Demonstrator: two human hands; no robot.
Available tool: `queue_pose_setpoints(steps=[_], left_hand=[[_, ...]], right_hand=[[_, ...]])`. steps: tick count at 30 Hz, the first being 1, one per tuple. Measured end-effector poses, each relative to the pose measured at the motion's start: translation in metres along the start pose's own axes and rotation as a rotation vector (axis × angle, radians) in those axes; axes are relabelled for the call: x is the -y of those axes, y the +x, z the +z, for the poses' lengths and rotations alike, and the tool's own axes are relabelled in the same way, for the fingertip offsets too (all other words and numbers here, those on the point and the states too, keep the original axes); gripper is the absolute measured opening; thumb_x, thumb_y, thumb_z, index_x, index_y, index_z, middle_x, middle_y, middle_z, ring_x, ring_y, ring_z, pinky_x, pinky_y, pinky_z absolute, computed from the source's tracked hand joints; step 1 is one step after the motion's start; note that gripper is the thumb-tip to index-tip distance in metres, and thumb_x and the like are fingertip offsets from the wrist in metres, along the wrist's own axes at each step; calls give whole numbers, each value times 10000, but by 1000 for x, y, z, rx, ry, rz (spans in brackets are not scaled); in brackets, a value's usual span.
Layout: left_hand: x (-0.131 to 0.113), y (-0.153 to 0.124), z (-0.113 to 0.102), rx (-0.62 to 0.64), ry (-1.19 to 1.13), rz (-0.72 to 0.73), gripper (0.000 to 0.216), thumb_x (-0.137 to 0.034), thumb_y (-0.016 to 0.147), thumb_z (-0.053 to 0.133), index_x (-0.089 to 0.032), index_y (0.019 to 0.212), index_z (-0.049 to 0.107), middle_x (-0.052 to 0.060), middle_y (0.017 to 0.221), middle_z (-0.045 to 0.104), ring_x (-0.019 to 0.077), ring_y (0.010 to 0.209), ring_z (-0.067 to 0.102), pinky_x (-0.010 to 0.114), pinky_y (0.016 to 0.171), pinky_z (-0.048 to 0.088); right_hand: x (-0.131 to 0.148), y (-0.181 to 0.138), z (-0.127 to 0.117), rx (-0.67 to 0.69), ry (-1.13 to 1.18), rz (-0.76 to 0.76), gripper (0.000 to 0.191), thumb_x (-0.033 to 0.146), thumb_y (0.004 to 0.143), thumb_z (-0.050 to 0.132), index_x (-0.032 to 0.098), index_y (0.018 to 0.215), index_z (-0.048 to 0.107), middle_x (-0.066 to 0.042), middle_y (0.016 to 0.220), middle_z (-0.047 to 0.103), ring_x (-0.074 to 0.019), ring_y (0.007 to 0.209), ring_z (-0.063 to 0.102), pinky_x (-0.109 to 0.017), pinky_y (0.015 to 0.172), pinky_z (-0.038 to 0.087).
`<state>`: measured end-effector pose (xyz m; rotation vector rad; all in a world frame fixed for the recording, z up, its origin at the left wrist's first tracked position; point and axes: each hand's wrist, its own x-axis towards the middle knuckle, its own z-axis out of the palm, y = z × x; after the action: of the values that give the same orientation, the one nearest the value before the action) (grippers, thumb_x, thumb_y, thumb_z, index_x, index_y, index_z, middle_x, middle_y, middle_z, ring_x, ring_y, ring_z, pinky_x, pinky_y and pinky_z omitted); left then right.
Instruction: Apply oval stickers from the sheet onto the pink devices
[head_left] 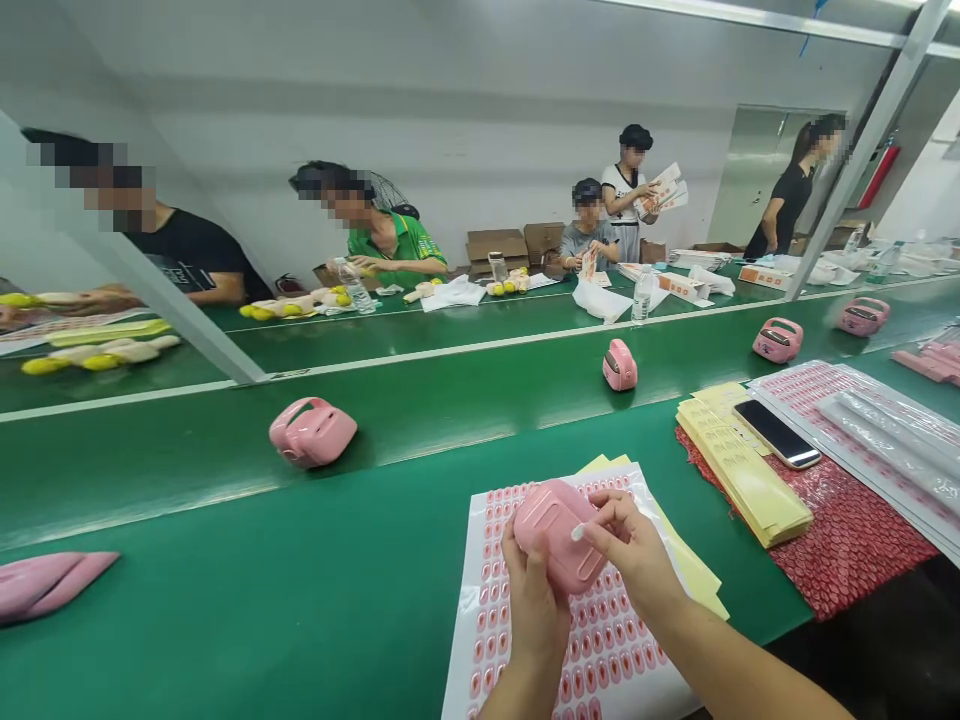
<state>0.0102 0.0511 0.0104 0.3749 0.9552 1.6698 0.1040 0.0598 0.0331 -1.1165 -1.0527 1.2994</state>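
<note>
My left hand (pixel 536 590) is wrapped round the lower left side of a pink plastic device (pixel 555 525) with rounded corners and a raised bar on its face. It is tilted above a white sheet of pink oval stickers (pixel 480 590). My right hand (pixel 634 550) is closed in a pinch at the device's right side. A small whitish spot shows at its thumb tip; I cannot tell whether this is a sticker or the nail. Yellow sheets (pixel 701 570) stick out from under the sticker sheet.
Pink devices with handles (pixel 313 433) sit along the green belt (pixel 450 390). To the right lie yellow label sheets (pixel 742 465), a phone (pixel 778 433) and red bubble wrap (pixel 862 535). A pink cloth-like item (pixel 52 583) lies left. Several people work across the belt, beyond slanted metal posts (pixel 165 280).
</note>
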Motion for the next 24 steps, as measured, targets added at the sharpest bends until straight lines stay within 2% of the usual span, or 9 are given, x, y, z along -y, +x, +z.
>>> queue_pose_setpoints(steps=[5,8,10,13,15,17,20,22,24], left_hand=[[0,0,0,-7,4,-9,642,-528,597,708,-253,1122,461,79,1022,594,198,818,606,328,673,517],[1,0,-1,-14,4,-8,639,-518,601,709,-257,1126,454,72,1016,591,187,810,608,316,678,517],[2,1,-3,-19,10,-4,611,-515,608,705,-257,1106,462,59,982,594,185,794,611,304,661,514],[5,2,-5,-30,21,2,564,-491,623,703,-265,1084,471,34,919,600,186,775,617,292,640,506],[7,2,-5,-24,11,2,541,-471,633,703,-270,1083,480,18,884,607,183,767,613,287,640,502],[6,3,-3,-16,-18,-24,505,-486,640,689,-253,1054,515,11,830,616,175,733,603,275,616,499],[-2,4,0,-51,-76,-131,413,-505,690,621,-227,993,585,21,797,642,180,717,608,274,601,504],[-11,6,-3,-97,-101,-242,348,-471,745,553,-255,1012,605,18,836,666,189,739,623,306,643,515],[-19,11,-14,-144,-102,-352,335,-456,769,501,-311,1055,598,-2,857,684,195,737,633,343,665,520]], right_hand=[[0,0,-1,33,-38,-1,249,419,613,687,194,596,580,-63,986,486,-248,1010,481,-377,860,392],[-5,1,-1,20,-115,-84,209,382,663,656,194,614,580,-71,980,482,-255,1025,487,-383,837,424],[-10,1,-1,-22,-248,-244,149,316,714,621,197,635,580,-73,967,480,-246,1022,493,-373,806,447],[-14,-5,1,-113,-499,-640,80,174,753,571,205,680,574,-65,946,476,-209,952,507,-351,758,462],[-13,-12,2,-138,-594,-902,115,108,749,550,215,707,559,-50,915,476,-187,887,504,-358,755,460],[-9,-19,0,-134,-623,-1049,133,94,745,543,226,727,546,-38,883,476,-178,847,501,-376,773,456],[0,-12,-21,-232,-633,-1007,88,160,760,546,232,710,544,-46,867,486,-191,850,511,-389,777,450],[6,6,-54,-396,-645,-834,85,244,763,557,227,680,549,-58,863,509,-211,886,515,-395,791,438],[12,29,-99,-583,-623,-576,143,340,745,552,216,673,554,-60,861,534,-223,940,510,-391,834,416]])
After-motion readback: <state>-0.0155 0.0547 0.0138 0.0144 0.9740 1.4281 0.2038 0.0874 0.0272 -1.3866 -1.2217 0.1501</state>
